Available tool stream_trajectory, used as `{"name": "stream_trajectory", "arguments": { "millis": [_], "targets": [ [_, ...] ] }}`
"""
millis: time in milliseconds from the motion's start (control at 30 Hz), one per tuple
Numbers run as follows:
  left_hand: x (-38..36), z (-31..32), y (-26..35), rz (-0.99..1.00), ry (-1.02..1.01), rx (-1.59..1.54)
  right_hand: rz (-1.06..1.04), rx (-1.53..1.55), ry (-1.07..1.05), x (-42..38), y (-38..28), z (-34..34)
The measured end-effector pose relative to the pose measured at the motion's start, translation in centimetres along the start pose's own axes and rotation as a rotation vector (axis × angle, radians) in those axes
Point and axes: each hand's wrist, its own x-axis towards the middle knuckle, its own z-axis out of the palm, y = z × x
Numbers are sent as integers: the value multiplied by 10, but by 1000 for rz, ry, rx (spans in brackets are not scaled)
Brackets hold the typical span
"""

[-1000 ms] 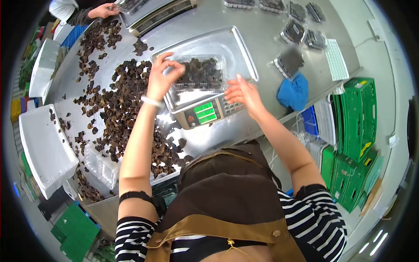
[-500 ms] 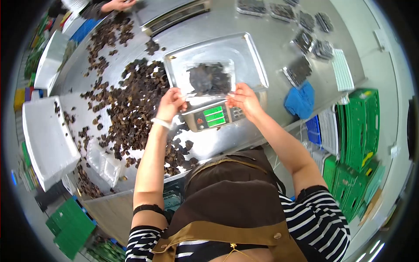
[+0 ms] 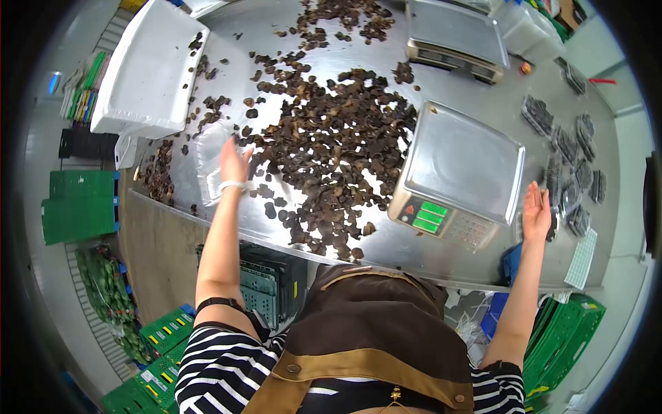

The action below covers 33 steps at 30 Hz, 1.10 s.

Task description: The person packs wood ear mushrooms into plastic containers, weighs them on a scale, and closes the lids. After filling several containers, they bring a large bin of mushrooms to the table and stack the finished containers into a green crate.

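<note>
My left hand reaches out at the left with its fingers stretched, beside clear plastic trays on the steel table. A wide heap of dark brown, curled pieces like wood ear mushrooms spreads to the right of it. My right hand is open, palm showing, past the right edge of the scale. The scale's pan is bare and its green display is lit. Just beyond my right fingers stand several filled clear packs, and a blue cloth lies partly hidden by the forearm.
A white foam box stands at the table's left edge. A second scale sits at the back, near a bag of clear plastic. A pale ribbed tray lies at the right corner. Green crates are stacked below.
The filled pack has left the scale, and my two hands have parted. My left hand has moved left to the clear trays, my right hand right to the packs. The view has turned left.
</note>
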Motion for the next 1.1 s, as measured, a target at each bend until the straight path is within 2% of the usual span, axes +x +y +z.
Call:
{"name": "stream_trajectory", "arguments": {
  "millis": [33, 67, 133, 200, 300, 333, 433, 500, 567, 600, 700, 733, 833, 900, 933, 967, 1000, 1033, 1067, 1100],
  "targets": [
    [-5, -15, -34, -111, -154, 128, 14, -96, -59, -5, 10, 7],
    [-16, -24, -72, -120, -295, 269, 25, -192, -119, -11, 23, 11],
    [-32, -52, -99, -178, -860, 482, 36, -410, -191, -36, 51, 40],
    [-66, -37, -151, 30, -699, 474, 53, -587, -246, -75, 87, 79],
    [-82, -54, -140, 76, -634, 434, 131, -734, -392, -106, 135, 114],
    [-90, -49, -150, 187, -586, 413, 146, -830, -456, -115, 148, 126],
    [-107, -35, -166, 268, -426, 407, 204, -957, -731, -134, 185, 156],
    [-110, -41, -159, 244, -323, 345, 194, -1035, -864, -156, 204, 183],
    [-105, -59, -134, 262, -253, 319, -9, -1260, -1056, -178, 215, 212],
    [-104, -61, -129, 292, -146, 274, -118, -1369, -1149, -189, 220, 224],
    [-91, -78, -103, 224, -38, 139, -476, -1436, -1345, -215, 238, 245],
    [-84, -84, -83, 273, 117, 84, -712, -1398, -1379, -224, 243, 254],
    [-70, -95, -8, 494, 158, 30, -1321, -1366, -1450, -263, 236, 297],
    [-70, -96, 69, 659, 142, -271, -1638, -1439, -1295, -274, 244, 308],
    [-72, -83, 100, 759, 112, -457, -1558, -1590, -1218, -267, 245, 309],
    [-70, -78, 133, 863, 196, -453, -1472, -1734, -1139, -257, 246, 309],
    [-73, -75, 154, 906, 181, -377, -1301, -1908, -1118, -238, 241, 304],
    [-81, -63, 167, 869, 183, -352, -1349, -1932, -1005, -214, 235, 289],
    [-86, -51, 171, 851, 138, -357, -1214, -1931, -930, -196, 220, 278],
    [-92, -36, 171, 834, 91, -364, -1223, -2037, -803, -174, 208, 257]
  ]
}}
